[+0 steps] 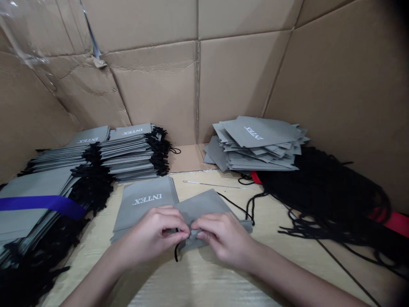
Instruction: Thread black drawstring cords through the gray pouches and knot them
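Note:
A grey fabric drawstring pouch (pixel 207 202) lies at the middle of the work surface, its near edge bunched between my hands. My left hand (pixel 159 230) is closed in a pinch at the left end of that edge. A short end of black cord (pixel 176 252) hangs below its fingers. My right hand (pixel 225 238) pinches the same edge just beside it, the fingertips of both hands nearly touching. From the pouch's right side a longer black cord (pixel 249 213) loops out. What exactly lies between the fingertips is partly hidden.
A small stack of INTEX pouches (pixel 143 194) lies left of my hands. Corded pouch stacks (pixel 128 151) and a purple-banded bundle (pixel 32 187) stand further left. Back right are a loose pouch pile (pixel 255 140) and black cords (pixel 319 192). A thin metal rod (pixel 214 184) lies behind. Cardboard walls (pixel 153 85) enclose everything.

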The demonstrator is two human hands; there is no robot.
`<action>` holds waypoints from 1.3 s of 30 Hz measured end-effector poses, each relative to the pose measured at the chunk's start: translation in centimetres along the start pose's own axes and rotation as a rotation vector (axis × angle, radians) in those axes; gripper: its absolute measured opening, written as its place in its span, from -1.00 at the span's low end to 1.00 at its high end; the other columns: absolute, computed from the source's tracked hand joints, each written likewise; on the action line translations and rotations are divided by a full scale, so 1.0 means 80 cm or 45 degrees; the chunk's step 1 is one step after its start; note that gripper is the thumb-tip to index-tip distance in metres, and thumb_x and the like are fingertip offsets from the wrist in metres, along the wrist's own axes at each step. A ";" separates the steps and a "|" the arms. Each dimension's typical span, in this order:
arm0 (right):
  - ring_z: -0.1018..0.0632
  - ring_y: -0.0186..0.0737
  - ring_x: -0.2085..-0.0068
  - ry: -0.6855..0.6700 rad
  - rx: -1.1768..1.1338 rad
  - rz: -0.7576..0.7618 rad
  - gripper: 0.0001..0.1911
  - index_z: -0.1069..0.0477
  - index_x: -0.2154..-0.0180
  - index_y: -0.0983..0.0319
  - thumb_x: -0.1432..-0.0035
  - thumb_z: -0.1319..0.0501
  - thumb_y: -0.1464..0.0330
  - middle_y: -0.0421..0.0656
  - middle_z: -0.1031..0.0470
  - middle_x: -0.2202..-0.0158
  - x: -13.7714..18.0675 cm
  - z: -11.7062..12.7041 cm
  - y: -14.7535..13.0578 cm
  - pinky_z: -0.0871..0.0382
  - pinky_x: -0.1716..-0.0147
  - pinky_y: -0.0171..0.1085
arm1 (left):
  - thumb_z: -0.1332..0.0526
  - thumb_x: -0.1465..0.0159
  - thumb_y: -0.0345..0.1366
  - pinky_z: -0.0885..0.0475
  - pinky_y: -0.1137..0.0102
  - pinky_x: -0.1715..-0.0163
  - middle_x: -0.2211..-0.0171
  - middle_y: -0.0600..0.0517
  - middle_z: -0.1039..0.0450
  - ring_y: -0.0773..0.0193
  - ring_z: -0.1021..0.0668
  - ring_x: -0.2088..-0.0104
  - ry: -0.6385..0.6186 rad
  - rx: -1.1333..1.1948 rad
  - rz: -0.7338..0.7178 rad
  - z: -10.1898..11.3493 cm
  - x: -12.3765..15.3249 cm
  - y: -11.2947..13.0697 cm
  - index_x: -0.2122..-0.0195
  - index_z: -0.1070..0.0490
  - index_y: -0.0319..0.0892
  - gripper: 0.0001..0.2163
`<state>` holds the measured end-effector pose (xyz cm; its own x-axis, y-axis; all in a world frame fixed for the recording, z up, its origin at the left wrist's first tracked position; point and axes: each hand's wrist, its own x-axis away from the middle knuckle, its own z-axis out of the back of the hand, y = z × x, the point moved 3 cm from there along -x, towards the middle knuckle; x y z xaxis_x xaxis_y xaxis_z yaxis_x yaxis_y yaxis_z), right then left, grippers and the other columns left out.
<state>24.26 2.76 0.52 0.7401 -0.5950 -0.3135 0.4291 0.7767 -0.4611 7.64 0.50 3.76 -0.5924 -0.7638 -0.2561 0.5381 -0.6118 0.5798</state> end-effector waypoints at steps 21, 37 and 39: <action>-0.49 -0.25 0.37 -0.040 0.071 -0.055 -0.81 -0.43 0.23 0.18 -0.16 -0.07 0.43 -0.18 -0.53 0.35 0.000 0.005 -0.002 -0.18 0.44 -0.35 | 0.00 -0.34 -0.35 -0.32 0.54 0.43 0.38 0.05 -0.43 0.40 -0.47 0.42 -0.053 -0.362 -0.131 -0.013 0.011 0.000 0.31 -0.43 -0.16 -0.78; -0.51 -0.26 0.28 -0.168 0.114 -0.072 -0.79 -0.40 0.14 0.09 -0.25 -0.04 0.35 -0.23 -0.53 0.28 0.000 0.012 0.006 -0.20 0.36 -0.36 | -0.02 -0.31 -0.40 -0.29 0.57 0.51 0.38 0.06 -0.44 0.43 -0.48 0.44 0.084 -0.425 -0.232 -0.009 0.018 -0.003 0.23 -0.42 -0.14 -0.81; -0.51 -0.25 0.27 -0.162 0.109 -0.082 -0.78 -0.41 0.14 0.10 -0.25 -0.04 0.35 -0.22 -0.53 0.28 -0.001 0.013 0.008 -0.21 0.34 -0.35 | -0.02 -0.31 -0.41 -0.30 0.56 0.49 0.35 0.05 -0.45 0.41 -0.49 0.42 0.072 -0.414 -0.218 -0.009 0.020 -0.007 0.21 -0.41 -0.15 -0.82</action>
<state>25.01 3.52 1.10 0.7667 -0.6176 -0.1754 0.5166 0.7556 -0.4027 6.80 -0.57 2.49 -0.6612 -0.6493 -0.3758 0.6018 -0.7581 0.2511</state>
